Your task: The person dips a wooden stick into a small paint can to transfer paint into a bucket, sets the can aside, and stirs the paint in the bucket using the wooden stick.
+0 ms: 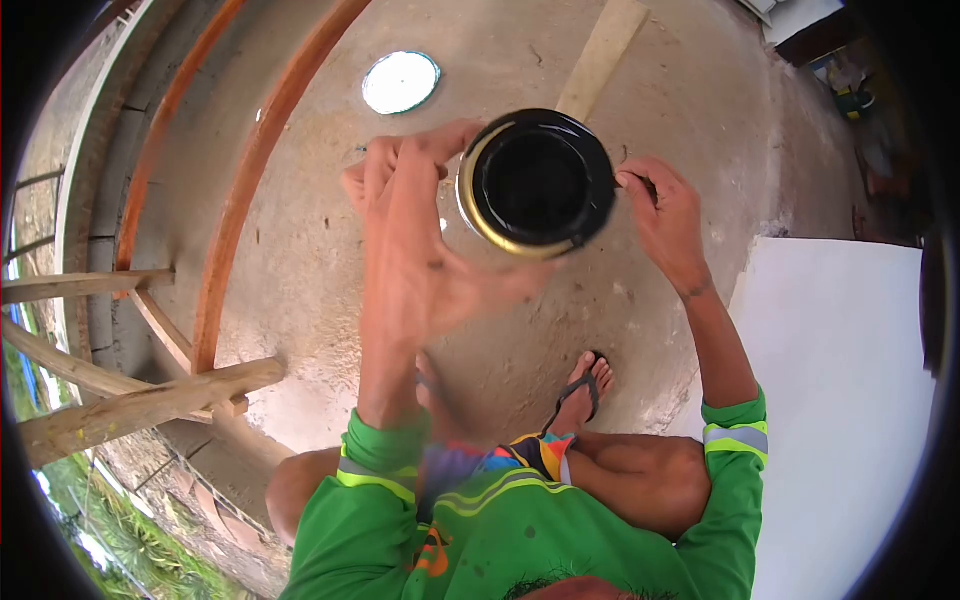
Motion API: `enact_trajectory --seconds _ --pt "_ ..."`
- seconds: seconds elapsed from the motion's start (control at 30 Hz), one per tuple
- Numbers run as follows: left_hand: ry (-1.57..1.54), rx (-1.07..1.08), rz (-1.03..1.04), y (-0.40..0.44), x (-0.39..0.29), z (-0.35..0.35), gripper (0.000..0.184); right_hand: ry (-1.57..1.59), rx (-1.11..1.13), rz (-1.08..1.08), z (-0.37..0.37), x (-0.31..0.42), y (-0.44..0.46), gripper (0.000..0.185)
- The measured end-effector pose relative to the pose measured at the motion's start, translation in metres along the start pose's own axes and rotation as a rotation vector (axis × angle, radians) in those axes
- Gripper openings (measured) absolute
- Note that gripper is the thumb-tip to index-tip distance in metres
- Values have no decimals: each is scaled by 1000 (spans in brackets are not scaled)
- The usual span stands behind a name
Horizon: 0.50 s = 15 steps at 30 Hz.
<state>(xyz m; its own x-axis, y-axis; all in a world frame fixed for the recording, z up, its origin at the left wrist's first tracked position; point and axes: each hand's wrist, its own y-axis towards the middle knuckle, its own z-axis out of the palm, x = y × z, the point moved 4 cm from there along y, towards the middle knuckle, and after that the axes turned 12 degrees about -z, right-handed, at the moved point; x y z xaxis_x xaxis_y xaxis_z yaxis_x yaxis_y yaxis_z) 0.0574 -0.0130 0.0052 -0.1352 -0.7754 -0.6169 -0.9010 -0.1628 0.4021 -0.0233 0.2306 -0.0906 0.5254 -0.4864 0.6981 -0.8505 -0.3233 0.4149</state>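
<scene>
A jar with a clear-looking body and a glossy black round lid (545,180) is held up close to the camera, its top facing me. A gold band (505,243) runs below the lid's edge. My left hand (410,235) is wrapped round the jar's side from the left and below, its thumb blurred. At the lid's right edge, the thumb and a fingertip of my right hand (662,215) are pinched together on the rim. Whether a small thin piece sits between those fingertips cannot be made out.
On the concrete floor (310,260) lie a white disc with a teal rim (401,82) and a wooden plank (603,55). Reddish-brown bars (240,200) and rough timbers (150,400) stand at the left. A white panel (830,400) is at the right.
</scene>
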Motion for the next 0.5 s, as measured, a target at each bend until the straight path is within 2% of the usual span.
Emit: enact_trajectory --seconds 0.07,0.17,0.3,0.37,0.47,0.5 --pt "-160 -41 59 -6 -9 -8 91 13 1 -3 -1 0 2 8" --pt "-327 -33 59 -13 -20 -20 73 -16 -10 50 -2 -1 1 9" --pt "-457 -164 89 -24 -13 -24 47 -20 -8 82 -4 5 6 8" --pt "-363 -228 49 -23 -27 -29 44 -36 -1 77 -6 8 8 9" --pt "-491 -276 -91 -23 -37 -29 45 3 -52 53 -8 7 9 8" --pt "-470 -246 -49 -22 -36 -30 48 33 -75 64 -9 6 9 8"
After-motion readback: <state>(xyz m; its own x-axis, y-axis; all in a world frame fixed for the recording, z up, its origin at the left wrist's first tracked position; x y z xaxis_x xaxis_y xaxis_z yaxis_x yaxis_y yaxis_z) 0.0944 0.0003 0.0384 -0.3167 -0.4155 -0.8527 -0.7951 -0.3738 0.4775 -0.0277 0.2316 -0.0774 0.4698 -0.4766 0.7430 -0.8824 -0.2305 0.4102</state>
